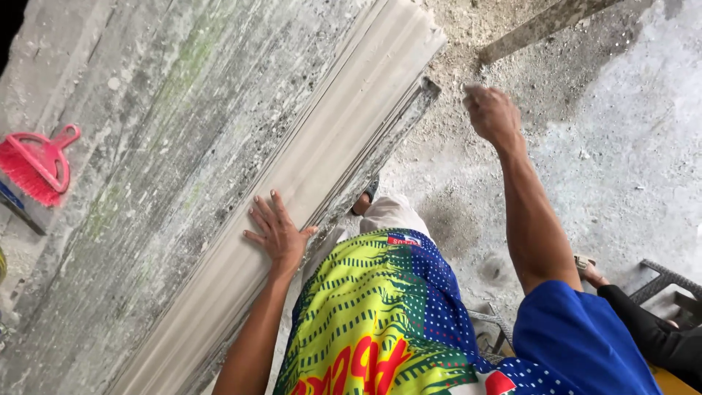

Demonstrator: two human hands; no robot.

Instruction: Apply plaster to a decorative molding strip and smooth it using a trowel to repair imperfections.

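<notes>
A long pale plaster moulding (322, 146) with ridged profile lies along the edge of a rough grey workbench (146, 146). My left hand (278, 232) rests flat on the moulding, fingers spread, holding nothing. My right hand (491, 111) is raised out past the moulding's far end, fingers curled and dusted white; whether it holds anything I cannot tell. My yellow, green and blue shorts (380, 314) and blue sleeve (578, 344) fill the lower part of the view.
A pink hand brush (36, 164) lies at the bench's left edge. A wooden strip (537, 28) lies on the dusty concrete floor (621, 146). Another person's dark sleeve (651, 329) and a dark woven seat (669, 281) sit at the right.
</notes>
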